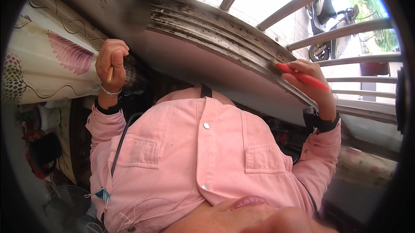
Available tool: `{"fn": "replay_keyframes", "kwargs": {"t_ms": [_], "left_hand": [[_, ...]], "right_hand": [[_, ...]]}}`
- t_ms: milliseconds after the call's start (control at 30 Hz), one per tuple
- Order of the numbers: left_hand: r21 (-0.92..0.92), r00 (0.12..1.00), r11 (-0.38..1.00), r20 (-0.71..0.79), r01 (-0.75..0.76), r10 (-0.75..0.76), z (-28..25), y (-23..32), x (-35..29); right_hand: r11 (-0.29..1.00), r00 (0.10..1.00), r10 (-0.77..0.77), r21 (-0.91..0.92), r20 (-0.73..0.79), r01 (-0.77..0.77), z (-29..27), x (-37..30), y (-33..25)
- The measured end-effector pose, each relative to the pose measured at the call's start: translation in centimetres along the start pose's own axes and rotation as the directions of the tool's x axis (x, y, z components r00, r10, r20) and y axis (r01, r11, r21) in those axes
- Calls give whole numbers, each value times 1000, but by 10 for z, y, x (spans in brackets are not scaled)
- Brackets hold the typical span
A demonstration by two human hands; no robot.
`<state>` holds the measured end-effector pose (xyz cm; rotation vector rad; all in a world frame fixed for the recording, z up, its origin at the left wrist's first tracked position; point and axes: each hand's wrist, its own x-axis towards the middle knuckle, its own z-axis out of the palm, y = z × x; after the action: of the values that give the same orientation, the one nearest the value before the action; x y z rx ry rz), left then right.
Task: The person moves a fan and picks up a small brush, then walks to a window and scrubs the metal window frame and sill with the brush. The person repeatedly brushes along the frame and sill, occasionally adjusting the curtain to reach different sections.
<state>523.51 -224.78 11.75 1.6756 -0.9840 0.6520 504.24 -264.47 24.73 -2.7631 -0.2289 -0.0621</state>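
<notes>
My left hand is raised beside the flowered curtain, its fingers closed round a thin wooden stick whose end pokes out below the fist. My right hand grips a red-handled brush. The brush's tip rests at the window track, close to the bars. Dark dirt speckles the grooves of this metal track. What the brush's tip is made of is too small to tell.
Metal window bars rise beyond the track, with a parked scooter outside. A flowered curtain hangs at the left. Below the sill runs a pale wall. A binder clip is fastened to my pink jacket.
</notes>
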Motion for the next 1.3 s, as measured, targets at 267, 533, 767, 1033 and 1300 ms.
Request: {"fn": "replay_keyframes", "kwargs": {"t_ms": [267,533,767,1033,1300], "left_hand": [[0,999,999,1,45,-45,4,-2,10],[1,997,997,-22,73,-73,4,-17,13],[-23,999,998,-2,52,-52,-8,-15,10],[34,998,999,-54,26,-24,-41,-23,2],[-39,994,999,-103,18,-22,-44,-27,-5]], "right_hand": [[950,956,-266,-136,126,282,34,85,-10],[810,839,-488,232,-241,538,63,210,-69],[983,998,-9,181,-62,20,5,105,-38],[986,984,-169,5,64,169,51,134,-46],[894,894,-440,56,-81,445,109,268,-127]]}}
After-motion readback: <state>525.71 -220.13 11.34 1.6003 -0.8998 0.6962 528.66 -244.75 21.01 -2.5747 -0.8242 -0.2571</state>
